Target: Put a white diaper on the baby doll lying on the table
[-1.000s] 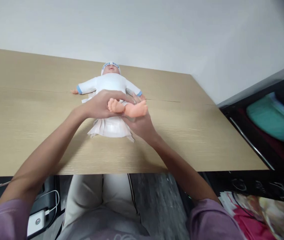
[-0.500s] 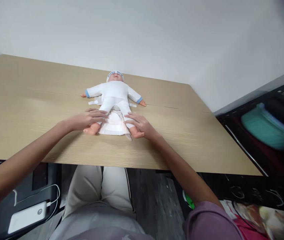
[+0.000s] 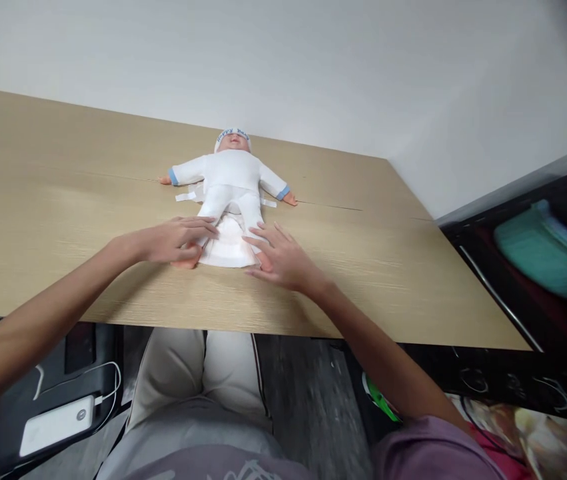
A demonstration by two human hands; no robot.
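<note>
A baby doll point(image 3: 232, 175) in a white suit with blue cuffs lies on its back, arms spread and feet toward me. Beneath its hips an unfolded white diaper point(image 3: 228, 250) reaches out between the legs, its tabs spread at both sides of the waist. My left hand point(image 3: 183, 239) rests over the doll's leg on the left, fingers stretched toward the diaper's edge. On the other side my right hand point(image 3: 283, 259) lies over the other leg, fingers spread, fingertips at the diaper's right edge. It hides most of that foot.
The wooden table point(image 3: 373, 267) meets a white wall at the back. At the right stands a dark rack with a teal item point(image 3: 548, 250). Below the table's left edge, a white power bank point(image 3: 56, 425) with a cable lies on a black surface.
My right hand has shifted slightly, its fingers spreading and now covering the doll's foot and the diaper's right corner. My left hand moved little. The camera view has shifted slightly.
</note>
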